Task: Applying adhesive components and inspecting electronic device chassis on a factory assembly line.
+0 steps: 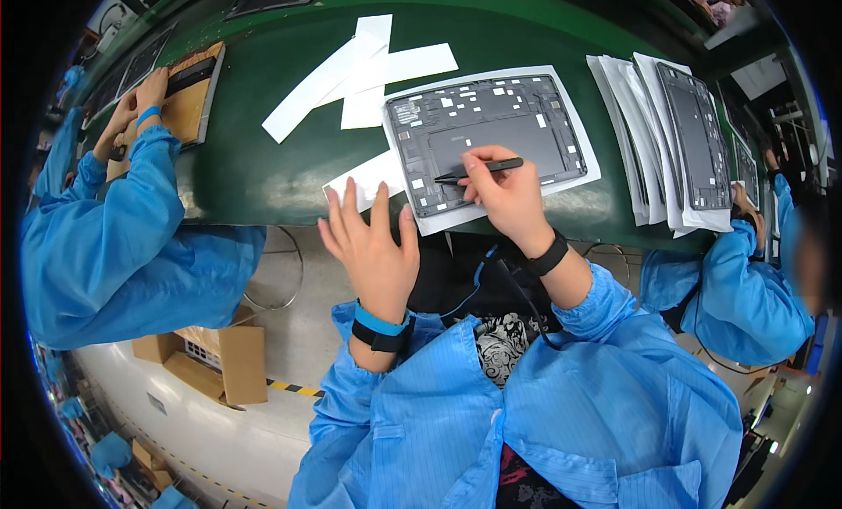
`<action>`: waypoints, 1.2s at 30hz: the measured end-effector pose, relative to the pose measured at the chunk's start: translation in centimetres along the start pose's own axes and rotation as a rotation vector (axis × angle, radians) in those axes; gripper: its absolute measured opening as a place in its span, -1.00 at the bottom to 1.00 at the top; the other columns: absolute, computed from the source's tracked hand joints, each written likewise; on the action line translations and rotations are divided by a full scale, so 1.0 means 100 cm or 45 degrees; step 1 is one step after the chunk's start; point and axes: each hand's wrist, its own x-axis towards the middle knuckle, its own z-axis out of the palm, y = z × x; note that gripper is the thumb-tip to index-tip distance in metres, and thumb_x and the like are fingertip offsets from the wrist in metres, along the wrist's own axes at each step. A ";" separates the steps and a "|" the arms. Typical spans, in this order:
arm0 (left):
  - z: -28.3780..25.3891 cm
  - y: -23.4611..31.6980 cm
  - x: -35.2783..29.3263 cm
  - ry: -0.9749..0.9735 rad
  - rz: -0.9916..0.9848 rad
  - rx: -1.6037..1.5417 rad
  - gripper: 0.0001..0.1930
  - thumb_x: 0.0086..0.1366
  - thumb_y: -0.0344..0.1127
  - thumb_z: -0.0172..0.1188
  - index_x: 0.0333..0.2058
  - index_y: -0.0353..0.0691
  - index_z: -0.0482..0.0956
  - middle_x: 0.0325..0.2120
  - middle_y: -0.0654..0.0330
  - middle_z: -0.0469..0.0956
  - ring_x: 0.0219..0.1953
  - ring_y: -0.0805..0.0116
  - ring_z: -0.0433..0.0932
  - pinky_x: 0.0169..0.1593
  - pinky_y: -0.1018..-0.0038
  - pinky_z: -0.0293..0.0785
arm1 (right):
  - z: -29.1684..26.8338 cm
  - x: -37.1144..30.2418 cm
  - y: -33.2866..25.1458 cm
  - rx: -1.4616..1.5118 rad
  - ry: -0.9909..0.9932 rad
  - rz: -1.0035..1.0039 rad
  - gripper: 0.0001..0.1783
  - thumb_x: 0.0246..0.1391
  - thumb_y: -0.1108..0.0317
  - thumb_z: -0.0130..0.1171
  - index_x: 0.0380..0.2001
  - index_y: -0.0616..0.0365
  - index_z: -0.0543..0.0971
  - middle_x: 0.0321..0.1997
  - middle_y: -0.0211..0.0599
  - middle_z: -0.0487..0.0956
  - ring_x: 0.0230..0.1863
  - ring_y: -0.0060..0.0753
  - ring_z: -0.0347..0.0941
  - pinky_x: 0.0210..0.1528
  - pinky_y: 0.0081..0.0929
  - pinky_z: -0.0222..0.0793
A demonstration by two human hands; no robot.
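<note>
My right hand [507,193] grips black tweezers [495,167], their tip pointing left over the lower left part of a dark grey tablet housing [495,141]. Small white pieces dot the housing, mostly along its upper side and edges. Beneath it lies a white sheet [589,163] that shows around its rim. My left hand [373,246] is open, fingers spread, at the table's near edge. Its fingertips rest on or just over a white paper strip [367,177] beside the housing's lower left corner; contact is hard to tell.
Several white strips [364,71] lie crossed on the green table [263,189] beyond my left hand. To the right stands a stack of housings [693,141] layered with white sheets. Co-workers in blue [96,237] sit on both sides. Behind me, a cardboard box [224,364] is on the floor.
</note>
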 end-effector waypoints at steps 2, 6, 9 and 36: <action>0.003 0.002 0.000 -0.152 0.088 -0.071 -0.59 0.28 -0.18 0.19 0.08 -0.12 0.54 0.21 0.00 0.31 0.33 -0.05 0.16 0.34 -0.13 -0.11 | 0.006 0.000 -0.002 -0.017 0.006 -0.032 -0.80 0.19 0.39 0.17 -0.30 0.37 0.59 -0.52 -0.31 0.61 -0.53 -0.58 0.56 -0.48 -0.64 0.45; 0.010 0.003 -0.002 -0.173 0.065 -0.102 -0.60 0.28 -0.19 0.19 0.07 -0.13 0.55 0.20 0.08 0.34 0.33 0.02 0.18 0.35 -0.08 -0.10 | 0.017 0.001 0.004 0.028 -0.053 -0.018 -0.80 0.19 0.39 0.17 -0.31 0.37 0.59 -0.55 -0.29 0.61 -0.56 -0.60 0.55 -0.53 -0.66 0.41; 0.009 0.003 -0.001 -0.174 0.067 -0.106 -0.60 0.28 -0.19 0.18 0.08 -0.11 0.55 0.20 0.08 0.33 0.33 0.01 0.18 0.35 -0.09 -0.10 | 0.019 0.000 0.008 -0.015 -0.040 -0.054 -0.81 0.19 0.39 0.16 -0.33 0.37 0.59 -0.56 -0.31 0.61 -0.58 -0.61 0.54 -0.53 -0.65 0.40; 0.006 0.025 0.008 -0.248 0.258 0.230 -0.46 0.20 0.05 0.26 0.08 -0.10 0.55 0.23 -0.04 0.30 0.28 -0.15 0.21 0.22 -0.10 0.17 | 0.015 0.009 0.005 0.117 0.151 -0.041 -0.77 0.23 0.31 0.14 -0.37 0.30 0.56 -0.62 -0.38 0.54 -0.54 -0.63 0.49 -0.52 -0.63 0.37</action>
